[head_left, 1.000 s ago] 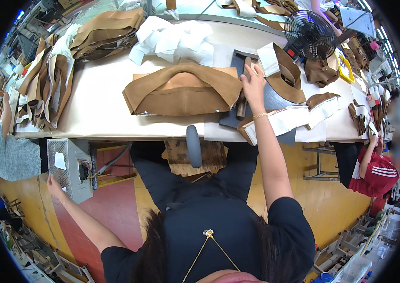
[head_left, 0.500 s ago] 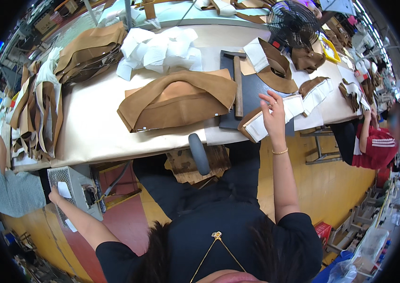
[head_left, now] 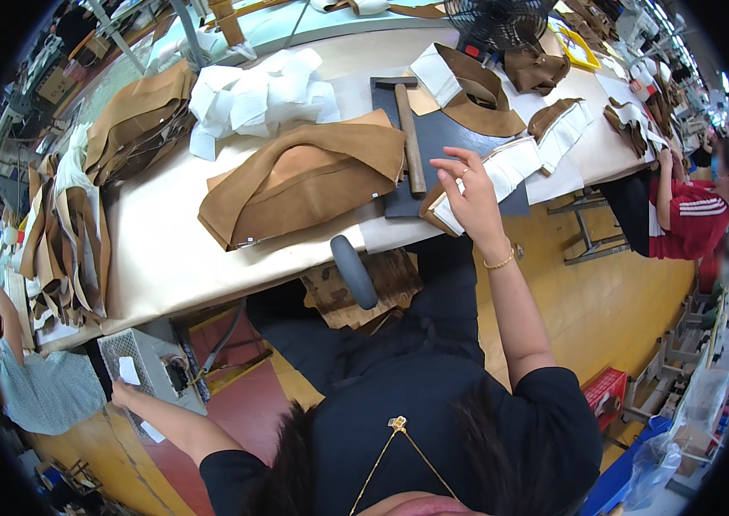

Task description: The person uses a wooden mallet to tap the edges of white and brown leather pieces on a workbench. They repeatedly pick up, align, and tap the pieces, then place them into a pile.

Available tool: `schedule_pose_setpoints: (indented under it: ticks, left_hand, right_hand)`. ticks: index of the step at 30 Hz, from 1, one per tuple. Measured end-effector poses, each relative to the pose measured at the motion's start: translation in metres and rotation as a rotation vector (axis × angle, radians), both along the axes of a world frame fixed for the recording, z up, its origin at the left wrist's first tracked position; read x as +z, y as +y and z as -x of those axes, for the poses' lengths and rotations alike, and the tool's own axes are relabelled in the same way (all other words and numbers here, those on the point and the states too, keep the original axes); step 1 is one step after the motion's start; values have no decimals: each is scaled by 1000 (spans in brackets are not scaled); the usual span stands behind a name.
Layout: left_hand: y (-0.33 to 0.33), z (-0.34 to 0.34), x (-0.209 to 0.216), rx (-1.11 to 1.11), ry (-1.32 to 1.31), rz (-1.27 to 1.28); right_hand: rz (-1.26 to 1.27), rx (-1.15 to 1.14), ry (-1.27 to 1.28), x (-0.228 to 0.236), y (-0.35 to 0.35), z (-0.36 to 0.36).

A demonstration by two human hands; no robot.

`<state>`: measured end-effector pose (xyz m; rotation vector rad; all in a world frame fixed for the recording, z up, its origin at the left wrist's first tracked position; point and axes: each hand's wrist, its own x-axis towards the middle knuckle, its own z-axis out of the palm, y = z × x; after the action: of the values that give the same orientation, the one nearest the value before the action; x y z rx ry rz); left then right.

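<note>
My right hand (head_left: 472,196) is raised over the near end of a white-backed brown strip (head_left: 511,162), thumb and fingers apart and nothing in them. I cannot tell whether it touches the strip. Beside it a wooden-handled hammer (head_left: 410,138) lies on a dark slab (head_left: 457,138). Left of the slab rests a large folded brown leather-like piece (head_left: 313,185) with a curved top edge. My left hand (head_left: 124,394) reaches out low to the left, at a grey perforated metal box (head_left: 158,351) with white paper slips on it. The fingers of that hand are too small to make out.
Crumpled white pieces (head_left: 266,95) lie behind the folded piece. Stacks of brown pieces (head_left: 141,120) fill the table's left end. A black fan (head_left: 493,19) stands at the back right. A grey padded bar (head_left: 353,273) projects below the table edge. Co-workers sit at both sides.
The whole view has turned and shifted a little, so the table sits tilted. Both hands keep much the same places; the right hand's fingers lean further left.
</note>
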<state>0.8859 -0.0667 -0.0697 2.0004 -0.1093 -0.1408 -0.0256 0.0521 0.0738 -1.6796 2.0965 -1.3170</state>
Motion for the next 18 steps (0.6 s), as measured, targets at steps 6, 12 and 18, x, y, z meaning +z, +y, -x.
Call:
schedule_pose_setpoints:
  ticks: [6,12,18]
  left_hand:
    - [-32,111,44,-172,-254,286]
    - [-33,365,134,-1161,419,557]
    - [57,638,143,-1606,1252,199]
  right_hand:
    - [-7,30,14,6,12,-7]
    - [15,332,92,0,13,-66]
    - [340,448,225,7,37,-72]
